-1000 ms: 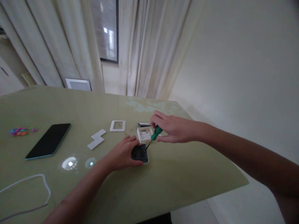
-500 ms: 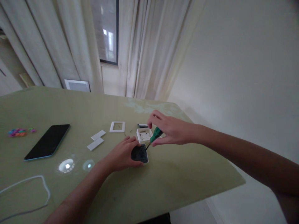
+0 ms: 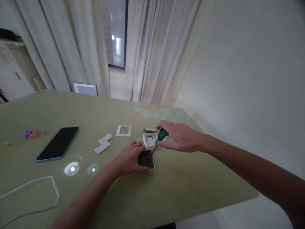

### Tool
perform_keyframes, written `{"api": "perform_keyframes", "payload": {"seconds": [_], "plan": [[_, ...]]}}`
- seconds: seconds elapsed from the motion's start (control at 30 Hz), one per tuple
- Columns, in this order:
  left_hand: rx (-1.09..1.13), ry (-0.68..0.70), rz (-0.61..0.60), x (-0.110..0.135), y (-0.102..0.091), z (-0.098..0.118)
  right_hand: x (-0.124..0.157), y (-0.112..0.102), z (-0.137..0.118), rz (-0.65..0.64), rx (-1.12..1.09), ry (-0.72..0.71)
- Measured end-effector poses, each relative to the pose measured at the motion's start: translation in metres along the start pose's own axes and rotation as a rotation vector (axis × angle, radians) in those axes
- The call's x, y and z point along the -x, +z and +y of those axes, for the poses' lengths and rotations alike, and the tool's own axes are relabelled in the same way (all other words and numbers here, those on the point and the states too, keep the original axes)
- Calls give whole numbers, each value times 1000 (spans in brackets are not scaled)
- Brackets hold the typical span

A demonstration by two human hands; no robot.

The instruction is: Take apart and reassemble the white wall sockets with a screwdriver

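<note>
My left hand point(image 3: 130, 159) grips a black square wall-switch module with a white edge point(image 3: 146, 159), thumb at its near side and fingers at its far side. In my right hand point(image 3: 178, 137) is a green-handled screwdriver point(image 3: 161, 135), tilted, its thin shaft pointing down to the module's right part. Whether the tip sits in a screw is too small to tell. Just behind the module stands an open white box point(image 3: 148, 141), partly covered by the screwdriver and my right hand. A white square frame point(image 3: 117, 131) and two white rectangular plates point(image 3: 102, 147) lie to the left.
Small screws point(image 3: 132, 139) lie near the frame. A dark-faced piece point(image 3: 150, 130) lies behind the box. Farther left are a black tablet point(image 3: 58, 143), colourful small pieces point(image 3: 30, 133) and a white cable point(image 3: 56, 190). The table's right edge meets a wall.
The view has shifted left, so everything appears farther right. My right hand has turned around the screwdriver handle, its fingers lower and more closed. My left hand keeps its hold on the module.
</note>
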State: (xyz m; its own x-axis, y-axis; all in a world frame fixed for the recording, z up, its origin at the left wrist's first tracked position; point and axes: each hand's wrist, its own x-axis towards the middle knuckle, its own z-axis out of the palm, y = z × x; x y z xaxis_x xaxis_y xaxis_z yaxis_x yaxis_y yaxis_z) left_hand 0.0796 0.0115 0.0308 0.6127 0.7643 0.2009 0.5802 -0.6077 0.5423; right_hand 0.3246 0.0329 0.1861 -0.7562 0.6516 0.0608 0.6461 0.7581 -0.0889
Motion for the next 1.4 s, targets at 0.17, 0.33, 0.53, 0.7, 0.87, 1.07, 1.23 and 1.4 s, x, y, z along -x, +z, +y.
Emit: {"api": "perform_keyframes", "payload": {"seconds": [0.17,0.33,0.53,0.7,0.87,1.07,1.23,1.4], "plan": [[-2,7,16,0,3,-2,3,4,3,51,-27,-66],[-6,-3,10,0,2,-3,7,8,4,93,-121,-60],[16,1,16,0,1,-1,6,10,1,54,-132,-30],[15,-4,6,0,0,0,7,8,2,61,-155,-37],[13,0,3,0,0,1,7,8,-1,67,-108,-74],[-2,-2,-2,0,1,0,4,9,-3,95,-45,-56],[-3,1,-7,0,0,-1,2,5,-5,28,-64,-17],[-4,-4,-11,-1,0,0,2,0,-3,-92,-60,-97]]}}
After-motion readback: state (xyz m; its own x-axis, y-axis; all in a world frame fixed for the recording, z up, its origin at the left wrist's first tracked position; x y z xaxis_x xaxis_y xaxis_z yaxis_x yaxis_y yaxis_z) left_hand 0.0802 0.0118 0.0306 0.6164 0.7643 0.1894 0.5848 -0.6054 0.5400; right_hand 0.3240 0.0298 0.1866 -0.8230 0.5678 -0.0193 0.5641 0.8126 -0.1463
